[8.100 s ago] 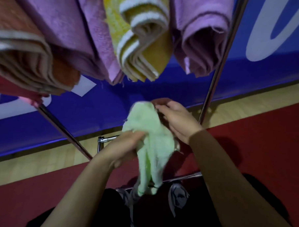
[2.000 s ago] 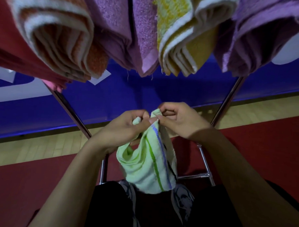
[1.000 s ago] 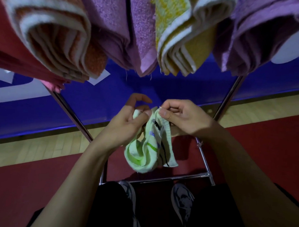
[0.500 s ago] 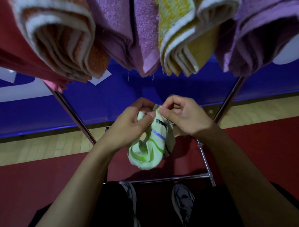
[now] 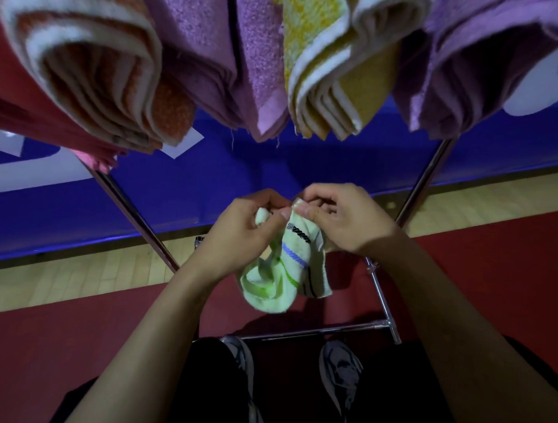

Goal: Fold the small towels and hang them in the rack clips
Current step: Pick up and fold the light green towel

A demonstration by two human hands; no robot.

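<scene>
Between both hands [image 5: 290, 224], green towel's [image 5: 281, 275] top edge

Hung towels [image 5: 325, 69] cropped at top edge

a sports hall: wooden court floor [image 5: 76, 276], blue padded wall banner [image 5: 208, 189].

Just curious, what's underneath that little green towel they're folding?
Below the green towel, pinched by the left hand and right hand, lie red floor, the rack's base bar and two shoes. The floor right behind it is covered.
</scene>
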